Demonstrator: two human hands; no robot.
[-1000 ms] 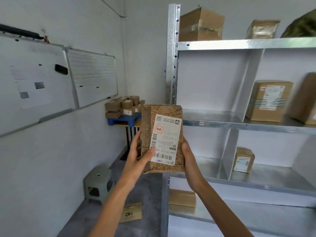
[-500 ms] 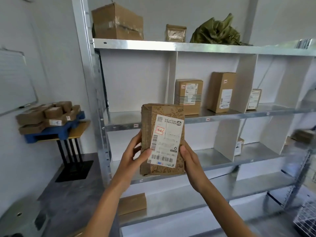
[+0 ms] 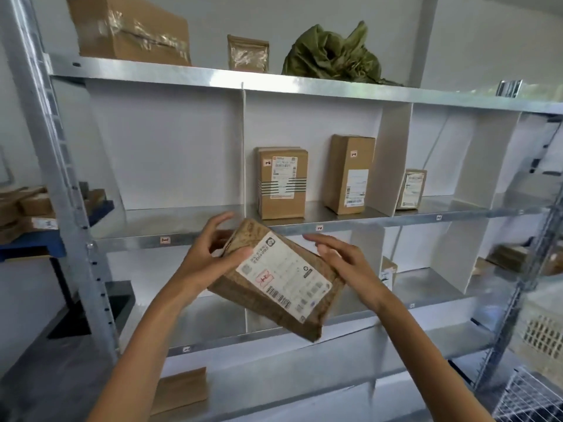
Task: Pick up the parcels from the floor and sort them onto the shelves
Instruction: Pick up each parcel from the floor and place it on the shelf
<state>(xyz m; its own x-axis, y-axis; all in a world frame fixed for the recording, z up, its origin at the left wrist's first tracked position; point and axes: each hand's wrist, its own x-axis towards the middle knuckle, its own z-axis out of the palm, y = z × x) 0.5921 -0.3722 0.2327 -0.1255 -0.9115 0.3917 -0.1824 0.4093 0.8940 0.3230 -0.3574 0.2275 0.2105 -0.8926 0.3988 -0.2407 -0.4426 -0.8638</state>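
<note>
I hold a brown patterned parcel (image 3: pixel 280 284) with a white shipping label, tilted so that its far end points at the metal shelving (image 3: pixel 365 223). My left hand (image 3: pixel 207 254) grips the parcel's upper left end, thumb on the face beside the label. At the parcel's right edge lies my right hand (image 3: pixel 344 260), its fingers stretched out. The parcel hangs just below and in front of the middle shelf's left bay (image 3: pixel 170 220), which holds nothing.
The middle shelf carries a striped box (image 3: pixel 281 182), a tall box (image 3: pixel 348 175) and a small one (image 3: pixel 411 188). On top sit a taped carton (image 3: pixel 131 28) and a green bag (image 3: pixel 332 56). A wire basket (image 3: pixel 530 397) stands at lower right, stacked boxes (image 3: pixel 27 208) at left.
My view has swung right and closer to the shelving. The parcel has tipped from upright to slanted, and my right hand has loosened from gripping its side to lying open at its edge.
</note>
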